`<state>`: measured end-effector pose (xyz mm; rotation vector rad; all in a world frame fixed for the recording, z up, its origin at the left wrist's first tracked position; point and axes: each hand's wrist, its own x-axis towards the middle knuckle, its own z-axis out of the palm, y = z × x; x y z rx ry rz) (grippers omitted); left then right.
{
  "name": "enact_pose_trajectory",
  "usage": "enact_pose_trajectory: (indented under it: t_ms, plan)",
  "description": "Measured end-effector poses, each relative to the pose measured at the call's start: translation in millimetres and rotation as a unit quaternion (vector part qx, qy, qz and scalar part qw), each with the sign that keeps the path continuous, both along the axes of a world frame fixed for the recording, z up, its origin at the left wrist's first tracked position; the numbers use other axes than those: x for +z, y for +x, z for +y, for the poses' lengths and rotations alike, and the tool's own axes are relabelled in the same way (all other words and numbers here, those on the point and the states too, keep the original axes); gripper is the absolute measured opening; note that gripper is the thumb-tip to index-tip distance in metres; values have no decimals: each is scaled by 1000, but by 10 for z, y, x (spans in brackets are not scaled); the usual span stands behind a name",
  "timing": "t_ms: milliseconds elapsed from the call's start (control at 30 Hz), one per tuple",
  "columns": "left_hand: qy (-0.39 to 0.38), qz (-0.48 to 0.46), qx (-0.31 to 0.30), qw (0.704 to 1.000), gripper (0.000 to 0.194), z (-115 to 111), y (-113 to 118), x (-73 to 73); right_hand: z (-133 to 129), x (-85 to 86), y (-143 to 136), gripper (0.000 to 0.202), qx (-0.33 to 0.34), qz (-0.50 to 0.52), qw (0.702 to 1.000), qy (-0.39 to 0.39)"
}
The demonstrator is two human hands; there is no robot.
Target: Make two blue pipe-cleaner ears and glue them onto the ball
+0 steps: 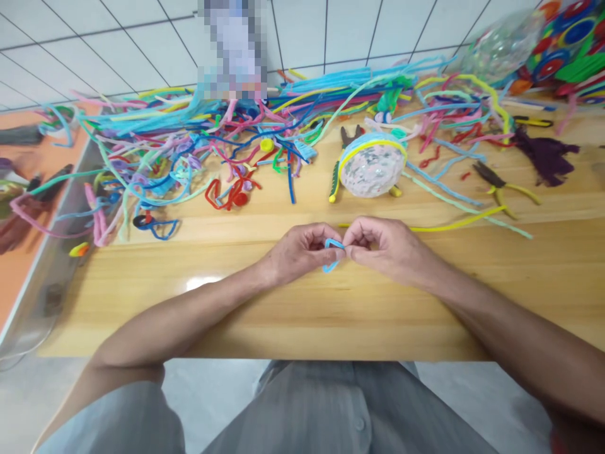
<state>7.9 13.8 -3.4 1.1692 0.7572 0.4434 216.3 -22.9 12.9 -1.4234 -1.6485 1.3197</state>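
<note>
Both hands meet over the middle of the wooden table. My left hand [305, 251] pinches a bent light blue pipe cleaner [332, 267], which forms a small open loop below and above the thumb. Touching the same piece at its right side, my right hand [375, 247] has thumb and forefinger pressed together on its end. Just behind the hands, a round clear container with a yellow and blue rim [372, 167] rests on the table. A yellow pipe cleaner [449, 226] lies behind my right hand, partly covered by it.
Tangled, many-coloured pipe cleaners [161, 148] cover the table's back left. Pliers with yellow handles [496, 183] and a dark purple bundle [543, 154] lie at the right. A clear plastic container [503, 47] stands at the back right. An orange surface [28, 265] adjoins the left side.
</note>
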Motion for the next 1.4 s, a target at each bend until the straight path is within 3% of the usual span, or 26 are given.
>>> enact_pose_trajectory:
  t_ms: [233, 400, 533, 600, 667, 733, 833, 867, 967, 1033, 1100, 1167, 1233, 1300, 1400]
  plan:
    - [36, 54, -33, 997, 33, 31, -29, 50, -20, 11, 30, 6, 40, -77, 991, 101]
    - [6, 35, -18, 999, 35, 38, -42, -6, -50, 31, 50, 7, 33, -118, 970, 210]
    - [-3, 5, 20, 1000, 38, 40, -35, 16, -147, 120, 67, 10, -46, -153, 908, 387]
    - [3, -18, 62, 998, 39, 39, -32, 56, -219, 168, 55, 12, -55, -156, 868, 468]
    - [9, -43, 104, 994, 41, 38, -31, 94, -280, 184, 15, 15, -47, -149, 854, 497]
    - [13, -61, 131, 989, 41, 36, -32, 116, -300, 151, -48, 12, -62, -128, 885, 442]
    - [21, -66, 147, 987, 40, 23, -29, 122, -243, 31, -144, 3, -108, -40, 964, 238]
    - [23, -65, 145, 987, 40, 16, -26, 121, -215, -9, -166, 9, -112, 3, 979, 169]
    - [24, -57, 133, 989, 40, -4, -16, 123, -182, -42, -188, 21, -89, 69, 992, 61]
    - [27, -53, 130, 990, 38, -10, -13, 130, -233, 38, -170, 18, -64, 8, 993, 96]
    - [34, -50, 131, 989, 34, -13, -13, 133, -318, 177, -139, 20, -44, -101, 970, 216]
    - [47, -46, 128, 990, 30, -17, -15, 128, -384, 316, -106, 19, -34, -186, 913, 362]
    - [68, -37, 115, 990, 25, -29, -15, 117, -394, 391, -81, 11, -31, -246, 856, 453]
    - [93, -27, 93, 991, 22, -50, -12, 107, -350, 375, -69, 7, -23, -289, 831, 476]
    - [129, 0, 59, 990, 19, -82, -7, 100, -259, 238, -63, 9, 9, -311, 837, 449]
